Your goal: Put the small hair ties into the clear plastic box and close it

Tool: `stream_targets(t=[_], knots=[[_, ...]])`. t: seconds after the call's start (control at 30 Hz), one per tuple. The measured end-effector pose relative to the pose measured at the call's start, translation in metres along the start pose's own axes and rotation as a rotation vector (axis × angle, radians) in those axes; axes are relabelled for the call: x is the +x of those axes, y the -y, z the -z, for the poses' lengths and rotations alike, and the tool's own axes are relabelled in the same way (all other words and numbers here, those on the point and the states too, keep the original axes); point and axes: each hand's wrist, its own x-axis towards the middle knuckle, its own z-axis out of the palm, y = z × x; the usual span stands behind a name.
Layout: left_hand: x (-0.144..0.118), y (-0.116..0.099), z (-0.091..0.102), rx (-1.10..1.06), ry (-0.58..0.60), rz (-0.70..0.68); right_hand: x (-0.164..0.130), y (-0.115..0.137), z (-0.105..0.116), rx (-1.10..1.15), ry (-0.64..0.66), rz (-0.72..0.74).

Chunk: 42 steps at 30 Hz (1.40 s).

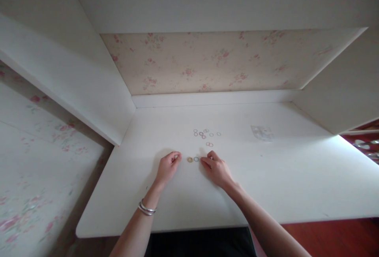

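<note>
Two small rings lie side by side between my hands on the white desktop: a yellowish ring (pixel 190 160) and a grey-green ring (pixel 196 159). My left hand (pixel 168 167) rests just left of the yellowish one, apart from it, thumb and fingers pinched together. Whatever is in that pinch, if anything, is too small to see. At the grey-green ring's right side, my right hand (pixel 217 170) has its fingers curled and closed, the tips down by the surface. Its fingertips hide whether they grip something. Farther back are several thin loose rings (pixel 201 134) and a pinkish pair of rings (pixel 209 144).
A clear plastic bag (pixel 262 133) lies to the right on the white desk (pixel 296 178). White side panels and a low back ledge (pixel 219 98) bound the desk. A shelf (pixel 219 10) overhangs it. Silver bracelets (pixel 146 208) circle my left wrist.
</note>
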Motion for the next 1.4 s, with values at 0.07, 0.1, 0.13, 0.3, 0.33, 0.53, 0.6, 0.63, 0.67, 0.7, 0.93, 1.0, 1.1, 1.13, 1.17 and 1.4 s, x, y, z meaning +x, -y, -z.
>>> stream_targets(t=[0.07,0.1,0.13,0.3,0.33,0.53,0.6,0.63,0.67,0.7,0.93,1.0,1.1,1.13,1.17,1.4], knots=[[0.000,0.000,0.000,-0.006,-0.004,0.001,0.003,-0.003,0.002,-0.003,-0.013,-0.026],[0.000,0.000,-0.001,-0.008,-0.002,0.003,0.005,-0.006,0.002,-0.006,-0.030,-0.051],[0.000,0.000,-0.001,-0.008,0.002,0.005,0.008,-0.009,0.003,-0.012,-0.049,-0.079],[0.000,-0.001,-0.001,-0.001,-0.001,-0.008,0.025,-0.029,0.009,-0.057,-0.104,-0.182],[0.000,-0.002,-0.001,0.001,0.000,-0.007,0.028,-0.032,0.010,-0.065,-0.107,-0.192],[-0.001,-0.003,0.001,0.005,0.005,0.001,0.033,-0.045,0.010,-0.127,-0.053,-0.169],[-0.001,-0.002,0.000,0.000,0.006,-0.003,0.031,-0.048,0.009,-0.145,-0.045,-0.154],[-0.001,-0.002,0.000,-0.002,0.004,-0.005,0.030,-0.049,0.009,-0.151,-0.043,-0.148],[-0.001,-0.001,0.000,-0.005,0.002,-0.008,0.028,-0.049,0.009,-0.152,-0.041,-0.140],[-0.001,-0.001,-0.001,-0.006,0.001,-0.009,0.026,-0.049,0.009,-0.146,-0.040,-0.133],[-0.001,-0.001,-0.002,0.009,0.000,-0.014,0.013,-0.034,0.009,0.054,-0.048,-0.086],[-0.001,-0.001,-0.002,0.007,0.000,-0.013,0.011,-0.026,0.007,0.089,-0.044,-0.067],[-0.001,0.000,-0.002,0.001,0.003,-0.012,0.010,-0.017,0.003,0.117,-0.050,-0.037],[-0.001,0.001,-0.002,0.000,0.004,-0.012,0.010,-0.014,0.002,0.126,-0.051,-0.022],[-0.001,0.001,-0.002,0.001,0.002,-0.011,0.009,-0.012,0.001,0.135,-0.050,-0.004],[-0.001,0.002,-0.003,0.023,0.000,-0.011,0.006,-0.008,-0.004,0.158,-0.032,0.088]])
